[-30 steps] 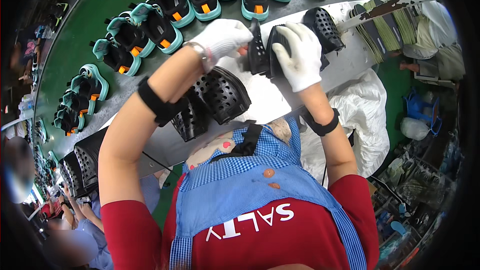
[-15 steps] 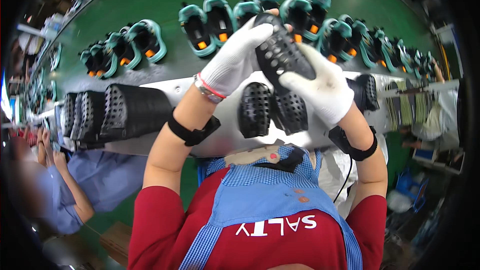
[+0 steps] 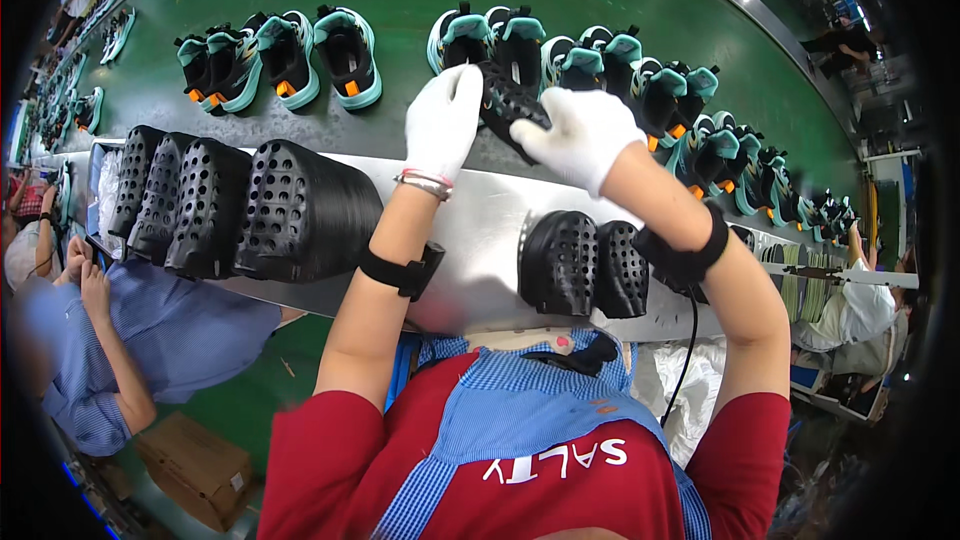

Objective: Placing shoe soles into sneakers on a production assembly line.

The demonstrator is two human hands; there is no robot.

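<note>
We have both gloved hands out over the far edge of the steel surface (image 3: 470, 240), where it meets the green belt (image 3: 400, 0). The right hand (image 3: 580, 135) is clamped on a black perforated insole (image 3: 510, 100), fingers wrapped round its near end. The left hand (image 3: 442, 120) lies flat and open beside it, its fingertips at the insole's other side; we cannot tell whether it presses on the insole or only steadies it. The insole hangs just in front of a teal shoe (image 3: 460, 40) in the row on the belt.

The main risk, as we judge it, is the insole going in crooked or folding at the toe, since it looks limp and is gripped at one end only. A slip of the glove could drop it onto the belt among the shoes. Our forearms also pass over the insole stack (image 3: 585, 265) near our body; a drawn-back elbow could knock it off the edge. The larger stacks (image 3: 250, 210) to the left sit well apart and seem safe.
</note>
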